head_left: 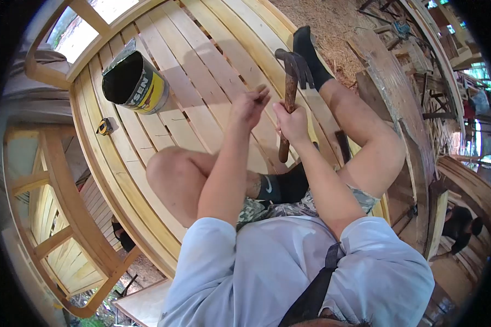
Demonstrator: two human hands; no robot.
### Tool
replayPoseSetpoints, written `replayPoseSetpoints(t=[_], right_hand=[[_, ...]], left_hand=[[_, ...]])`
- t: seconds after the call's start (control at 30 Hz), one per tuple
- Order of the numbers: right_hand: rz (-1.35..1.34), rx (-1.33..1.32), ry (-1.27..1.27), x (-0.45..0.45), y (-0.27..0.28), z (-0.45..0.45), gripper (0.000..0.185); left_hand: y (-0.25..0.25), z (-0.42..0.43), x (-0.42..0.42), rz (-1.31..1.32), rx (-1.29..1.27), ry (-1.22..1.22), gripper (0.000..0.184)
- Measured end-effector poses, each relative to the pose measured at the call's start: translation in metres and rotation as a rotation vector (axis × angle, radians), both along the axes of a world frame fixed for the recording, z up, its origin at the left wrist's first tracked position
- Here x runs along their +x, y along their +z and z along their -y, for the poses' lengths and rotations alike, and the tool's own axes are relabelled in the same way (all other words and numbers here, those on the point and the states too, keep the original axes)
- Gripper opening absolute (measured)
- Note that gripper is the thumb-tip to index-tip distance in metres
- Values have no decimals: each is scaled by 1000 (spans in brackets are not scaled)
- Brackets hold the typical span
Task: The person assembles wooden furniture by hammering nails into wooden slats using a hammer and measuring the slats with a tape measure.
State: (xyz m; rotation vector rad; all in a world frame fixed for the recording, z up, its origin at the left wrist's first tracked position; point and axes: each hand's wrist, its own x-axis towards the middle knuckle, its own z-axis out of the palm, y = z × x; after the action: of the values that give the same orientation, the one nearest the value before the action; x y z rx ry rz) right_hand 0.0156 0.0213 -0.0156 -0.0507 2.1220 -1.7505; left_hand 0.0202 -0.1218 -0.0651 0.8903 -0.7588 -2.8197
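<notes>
Hammer [290,90] sits in the right hand's [294,124] wrapped fingers — left hand [250,108] raised beside it, fingers curled, contents indeterminate — slats [188,79] spanning between left hand, bucket [151,94] and edge rail [102,169].

Wood shavings [328,27] and stacked boards [468,182] show a workshop.

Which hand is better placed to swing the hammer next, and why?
Probably the right hand: it grips the hammer, leaving the hammer's head free, while the left hand is raised beside it, not touching the hammer.
</notes>
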Motion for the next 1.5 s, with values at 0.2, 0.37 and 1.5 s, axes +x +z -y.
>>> replayPoseSetpoints(t=[0.2, 0.37, 1.5], right_hand=[[-95, 65, -177, 8, 13, 1, 20], [-119, -9, -181, 9, 12, -2, 15], [-17, 62, -197, -44, -49, -38, 23]], left_hand=[[48, -32, -8, -365, 62, -301, 47], [40, -34, 5, -349, 115, -241, 44], [-5, 6, -86, 251, -1502, -154, 27]])
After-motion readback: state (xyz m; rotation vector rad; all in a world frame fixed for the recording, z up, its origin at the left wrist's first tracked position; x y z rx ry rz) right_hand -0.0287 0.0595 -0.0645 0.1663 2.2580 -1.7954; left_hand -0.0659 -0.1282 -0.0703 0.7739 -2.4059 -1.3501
